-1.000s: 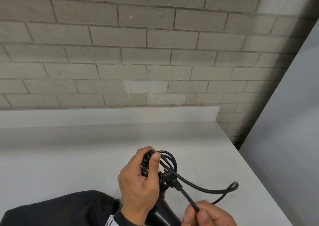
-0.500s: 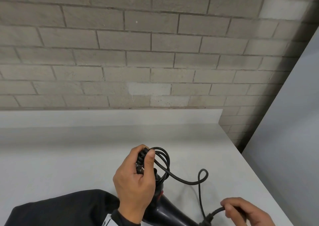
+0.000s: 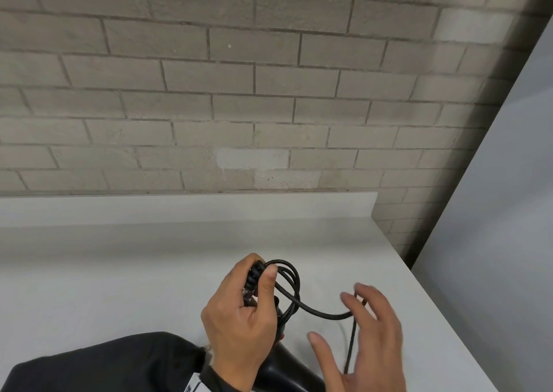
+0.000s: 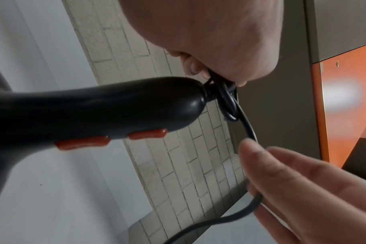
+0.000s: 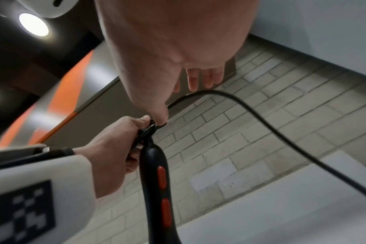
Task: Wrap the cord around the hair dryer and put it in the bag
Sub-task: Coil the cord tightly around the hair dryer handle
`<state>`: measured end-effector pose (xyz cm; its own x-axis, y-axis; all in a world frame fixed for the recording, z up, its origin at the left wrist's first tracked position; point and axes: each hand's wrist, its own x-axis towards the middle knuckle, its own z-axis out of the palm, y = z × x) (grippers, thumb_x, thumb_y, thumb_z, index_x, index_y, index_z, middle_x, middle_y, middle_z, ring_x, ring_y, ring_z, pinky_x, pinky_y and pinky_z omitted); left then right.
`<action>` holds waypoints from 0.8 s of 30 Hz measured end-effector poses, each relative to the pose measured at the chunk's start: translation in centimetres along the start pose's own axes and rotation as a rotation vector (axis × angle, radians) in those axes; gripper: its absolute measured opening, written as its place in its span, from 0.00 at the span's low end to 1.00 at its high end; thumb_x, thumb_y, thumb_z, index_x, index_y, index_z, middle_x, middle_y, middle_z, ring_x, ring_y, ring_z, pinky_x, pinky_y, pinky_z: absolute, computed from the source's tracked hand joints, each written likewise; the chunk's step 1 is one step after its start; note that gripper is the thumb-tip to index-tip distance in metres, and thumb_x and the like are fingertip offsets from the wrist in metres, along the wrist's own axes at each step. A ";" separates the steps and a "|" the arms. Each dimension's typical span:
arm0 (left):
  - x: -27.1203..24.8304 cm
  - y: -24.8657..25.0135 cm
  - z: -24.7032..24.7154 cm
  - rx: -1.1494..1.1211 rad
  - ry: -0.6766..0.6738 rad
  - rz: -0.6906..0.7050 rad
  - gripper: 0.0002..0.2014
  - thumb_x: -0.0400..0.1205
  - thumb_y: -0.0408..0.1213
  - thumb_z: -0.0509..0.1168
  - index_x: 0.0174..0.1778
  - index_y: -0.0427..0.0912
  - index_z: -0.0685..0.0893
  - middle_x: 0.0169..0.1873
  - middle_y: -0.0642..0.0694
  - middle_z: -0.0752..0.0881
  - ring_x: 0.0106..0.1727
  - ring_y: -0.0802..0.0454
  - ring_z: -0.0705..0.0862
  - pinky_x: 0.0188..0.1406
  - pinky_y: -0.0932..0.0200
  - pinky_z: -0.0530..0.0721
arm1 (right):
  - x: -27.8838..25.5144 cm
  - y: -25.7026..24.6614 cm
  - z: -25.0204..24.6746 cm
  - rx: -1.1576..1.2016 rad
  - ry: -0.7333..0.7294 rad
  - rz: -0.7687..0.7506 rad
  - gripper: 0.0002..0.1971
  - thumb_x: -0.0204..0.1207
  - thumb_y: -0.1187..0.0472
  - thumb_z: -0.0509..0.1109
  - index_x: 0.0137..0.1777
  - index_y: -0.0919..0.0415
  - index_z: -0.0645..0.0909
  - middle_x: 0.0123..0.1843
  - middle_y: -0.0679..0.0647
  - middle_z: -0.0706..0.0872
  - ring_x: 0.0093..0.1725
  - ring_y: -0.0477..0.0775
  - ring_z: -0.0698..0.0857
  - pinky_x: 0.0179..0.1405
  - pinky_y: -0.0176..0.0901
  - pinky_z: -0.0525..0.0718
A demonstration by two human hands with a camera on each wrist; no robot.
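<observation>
The left hand (image 3: 239, 326) clenches the coiled cord (image 3: 288, 290) at the hair dryer (image 5: 157, 178) handle's end, above the worktop (image 3: 119, 272) near its front edge. The right hand (image 3: 368, 341) is spread, cord draped across its fingers (image 4: 267, 166). The black bag (image 3: 104, 364) lies at the front edge.

The left hand (image 3: 239, 329) is bare, with short, plain nails and no ring in view; at its wrist, low in the head view, sits a narrow dark band (image 3: 221, 376); just beside it shows a corner of a white tag with black marks (image 3: 194, 387). In the right wrist view, lower left of the frame, the same wrist carries a white, rounded block (image 5: 40, 198) printed with a black square of pale checkered markings (image 5: 21, 213); a thin dark strap (image 5: 59, 151) runs from it round the wrist. The right hand (image 3: 368, 343) is bare too, nails short and unpainted; no sleeve shows on either arm.
</observation>
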<state>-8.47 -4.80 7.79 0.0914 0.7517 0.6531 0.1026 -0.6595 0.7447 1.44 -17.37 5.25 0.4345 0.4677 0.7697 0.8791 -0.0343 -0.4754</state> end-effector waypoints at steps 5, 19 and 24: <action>0.2 0.0 -0.2 0.044 -0.014 0.034 0.15 0.82 0.56 0.62 0.47 0.50 0.87 0.31 0.61 0.82 0.31 0.59 0.82 0.27 0.65 0.78 | 1.2 0.0 0.5 -0.003 -0.169 -0.141 0.09 0.83 0.49 0.61 0.58 0.48 0.80 0.46 0.47 0.82 0.41 0.50 0.85 0.45 0.36 0.80; 1.3 0.0 -1.6 -0.047 -0.127 0.298 0.13 0.87 0.52 0.57 0.49 0.51 0.83 0.32 0.57 0.82 0.28 0.58 0.79 0.21 0.53 0.78 | 9.6 -3.7 -2.0 0.281 -0.234 -0.184 0.03 0.79 0.63 0.73 0.49 0.57 0.87 0.41 0.47 0.81 0.42 0.42 0.83 0.44 0.27 0.77; 1.5 0.1 -2.2 -0.100 -0.181 0.349 0.19 0.82 0.59 0.64 0.50 0.46 0.87 0.31 0.61 0.79 0.27 0.70 0.71 0.22 0.69 0.72 | 10.4 -4.6 -0.8 0.418 -0.304 -0.060 0.03 0.78 0.59 0.74 0.47 0.52 0.88 0.40 0.42 0.83 0.42 0.48 0.85 0.42 0.32 0.80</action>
<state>-10.51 -3.70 9.13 0.2775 0.4649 0.8408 -0.0610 -0.8649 0.4983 2.05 -13.02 15.77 0.2549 0.6956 0.6717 0.7201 0.3271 -0.6120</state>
